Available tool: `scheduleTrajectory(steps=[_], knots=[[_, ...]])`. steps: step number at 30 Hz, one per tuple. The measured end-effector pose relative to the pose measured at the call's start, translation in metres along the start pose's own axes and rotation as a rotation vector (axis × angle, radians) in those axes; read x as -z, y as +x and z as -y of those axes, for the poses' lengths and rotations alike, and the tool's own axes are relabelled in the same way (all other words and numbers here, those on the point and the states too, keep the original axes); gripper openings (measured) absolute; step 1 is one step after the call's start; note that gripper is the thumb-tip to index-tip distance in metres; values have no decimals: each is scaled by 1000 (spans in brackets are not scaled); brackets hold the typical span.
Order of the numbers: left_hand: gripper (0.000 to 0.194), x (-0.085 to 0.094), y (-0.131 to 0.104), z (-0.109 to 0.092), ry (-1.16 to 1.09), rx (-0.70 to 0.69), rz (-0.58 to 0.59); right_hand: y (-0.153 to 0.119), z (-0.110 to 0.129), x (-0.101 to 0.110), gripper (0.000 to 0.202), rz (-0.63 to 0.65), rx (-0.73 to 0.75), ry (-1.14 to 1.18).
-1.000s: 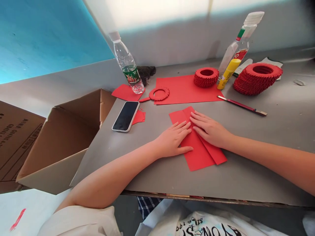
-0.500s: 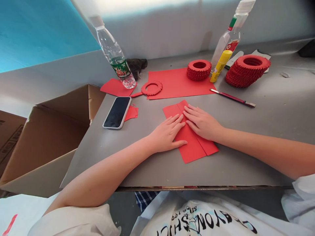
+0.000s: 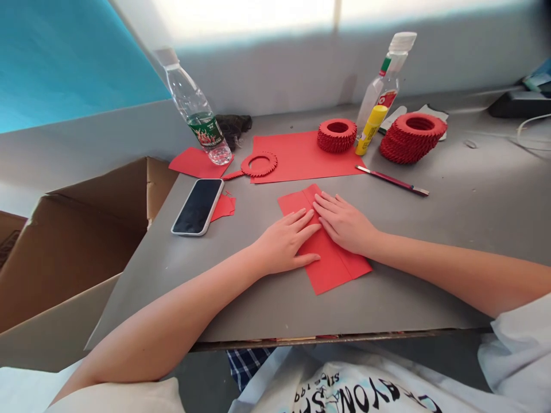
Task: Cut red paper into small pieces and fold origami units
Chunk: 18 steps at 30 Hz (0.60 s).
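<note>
A folded sheet of red paper [image 3: 329,264] lies slanted on the grey table in front of me, with a lengthwise seam where its flaps meet. Flat on its left part rests my left hand [image 3: 286,241], fingers stretched out and thumb apart. My right hand [image 3: 346,223] lies on the right flap, its extended fingers pressing by the seam near the far end. Both hands touch the paper without gripping it, and they cover part of its middle.
Left of the paper are a phone [image 3: 198,207], a water bottle [image 3: 198,115] and a cardboard box [image 3: 77,229]. Behind lie a red sheet [image 3: 293,155], a toothed ring [image 3: 259,164], ring stacks [image 3: 337,137], a glue stick [image 3: 371,131] and a craft knife [image 3: 391,180].
The camera view has shifted, so everything on the table appears slightly lower and further left. Both hands stay flat on the red paper in nearly the same place.
</note>
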<state>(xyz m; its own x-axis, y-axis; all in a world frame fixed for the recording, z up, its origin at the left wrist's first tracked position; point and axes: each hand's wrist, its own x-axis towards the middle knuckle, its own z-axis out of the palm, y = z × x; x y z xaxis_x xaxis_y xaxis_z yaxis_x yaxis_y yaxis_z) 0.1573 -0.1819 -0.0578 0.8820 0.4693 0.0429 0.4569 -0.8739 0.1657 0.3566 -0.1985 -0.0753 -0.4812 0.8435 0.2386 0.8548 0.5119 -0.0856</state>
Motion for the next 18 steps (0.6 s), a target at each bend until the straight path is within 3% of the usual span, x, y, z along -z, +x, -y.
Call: scheduleTrajectory(steps=[8,15,18], knots=[[70,-2,-2,-2,-34,20,-10,4,7,-2,44,7,-34,58],[67,-2,-3,-2,-55,18,-36,11,11,-8,45,-1,-196,241],[68,-3,-3,-2,-71,19,-48,13,12,-9,46,15,-176,247]])
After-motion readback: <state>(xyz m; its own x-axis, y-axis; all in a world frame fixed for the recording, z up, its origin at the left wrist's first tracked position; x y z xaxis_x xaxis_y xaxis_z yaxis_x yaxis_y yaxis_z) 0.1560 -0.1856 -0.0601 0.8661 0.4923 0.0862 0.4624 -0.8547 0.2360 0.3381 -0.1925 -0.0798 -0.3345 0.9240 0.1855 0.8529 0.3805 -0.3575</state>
